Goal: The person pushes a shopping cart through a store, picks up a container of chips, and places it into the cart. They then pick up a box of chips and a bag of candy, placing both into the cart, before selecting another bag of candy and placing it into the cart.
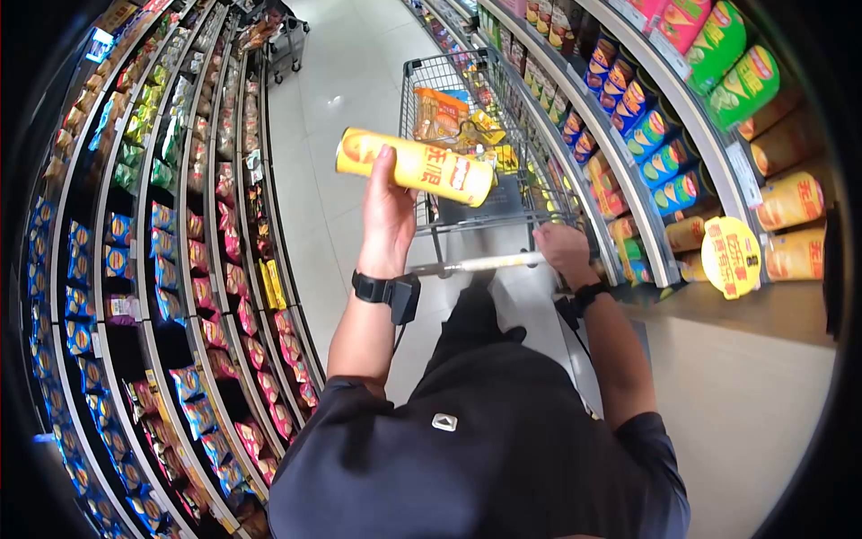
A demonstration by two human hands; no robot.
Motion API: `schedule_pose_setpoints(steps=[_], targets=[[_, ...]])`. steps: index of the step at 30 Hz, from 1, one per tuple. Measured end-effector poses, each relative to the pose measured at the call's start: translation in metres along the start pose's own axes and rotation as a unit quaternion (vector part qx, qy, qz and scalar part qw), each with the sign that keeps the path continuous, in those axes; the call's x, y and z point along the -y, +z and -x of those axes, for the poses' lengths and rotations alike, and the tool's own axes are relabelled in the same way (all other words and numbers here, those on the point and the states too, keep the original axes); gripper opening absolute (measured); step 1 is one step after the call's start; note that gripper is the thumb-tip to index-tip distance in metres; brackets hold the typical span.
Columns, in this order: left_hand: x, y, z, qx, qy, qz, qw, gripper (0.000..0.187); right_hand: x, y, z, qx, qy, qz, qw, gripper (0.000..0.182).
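Observation:
My left hand (388, 220) is wrapped round a yellow chip canister (422, 166) with orange and red print. It holds the canister tilted almost sideways, above the near end of the shopping cart (524, 94). My right hand (564, 250) is closed on the right end of the cart's handle (489, 263). In the cart's basket lie an orange snack bag (440, 115) and several yellow packages (505, 158), partly hidden by the canister.
Shelves of bagged snacks (166, 251) curve along the left. On the right shelves stand several chip canisters (664, 162), with a round yellow sign (730, 258) sticking out at the near end. Tiled aisle floor (346, 85) runs ahead towards another cart (287, 40).

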State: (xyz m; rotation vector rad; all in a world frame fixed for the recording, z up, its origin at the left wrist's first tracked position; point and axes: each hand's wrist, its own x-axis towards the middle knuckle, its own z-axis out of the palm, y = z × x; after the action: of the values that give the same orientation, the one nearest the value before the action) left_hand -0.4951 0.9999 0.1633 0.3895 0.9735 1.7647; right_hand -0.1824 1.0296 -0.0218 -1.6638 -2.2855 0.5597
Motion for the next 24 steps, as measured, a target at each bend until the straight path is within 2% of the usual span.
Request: schedule_pose_setpoints(steps=[4, 6, 8, 13, 15, 18, 19, 21, 23, 24], targets=[[0.001, 0.027, 0.01, 0.037, -0.014, 0.027, 0.999, 0.047, 0.011, -0.009, 0.014, 0.018, 0.044, 0.013, 0.999, 0.027], [0.005, 0.036, 0.005, 0.077, -0.063, 0.086, 0.991, 0.047, 0.014, -0.015, 0.02, 0.027, 0.059, 0.032, 0.997, 0.027], [0.011, 0.051, 0.006, 0.111, -0.072, 0.097, 0.986, 0.047, 0.012, -0.02, 0.028, 0.028, 0.065, 0.039, 0.997, 0.027], [0.035, 0.068, 0.002, 0.164, -0.096, 0.087, 0.978, 0.05, -0.001, -0.015, 0.044, -0.004, 0.028, -0.038, 0.999, 0.024], [0.039, 0.068, 0.003, 0.173, -0.104, 0.077, 0.976, 0.052, -0.008, -0.013, 0.049, 0.002, 0.05, -0.05, 0.998, 0.029], [0.035, 0.077, 0.004, 0.204, -0.101, 0.075, 0.971, 0.051, -0.023, -0.03, 0.039, 0.051, 0.072, -0.275, 0.957, 0.045], [0.035, 0.079, 0.005, 0.214, -0.103, 0.079, 0.968, 0.051, -0.024, -0.037, 0.037, 0.041, 0.074, -0.271, 0.959, 0.045], [0.038, 0.086, 0.001, 0.206, -0.115, 0.076, 0.969, 0.043, -0.021, -0.052, 0.035, 0.029, 0.072, -0.364, 0.928, 0.045], [0.049, 0.092, -0.007, 0.227, -0.135, 0.075, 0.962, 0.044, 0.013, -0.104, 0.039, 0.039, 0.084, -0.384, 0.919, 0.051], [0.054, 0.099, -0.007, 0.251, -0.133, 0.066, 0.956, 0.044, 0.023, -0.119, 0.039, 0.007, 0.04, -0.488, 0.872, 0.053]])
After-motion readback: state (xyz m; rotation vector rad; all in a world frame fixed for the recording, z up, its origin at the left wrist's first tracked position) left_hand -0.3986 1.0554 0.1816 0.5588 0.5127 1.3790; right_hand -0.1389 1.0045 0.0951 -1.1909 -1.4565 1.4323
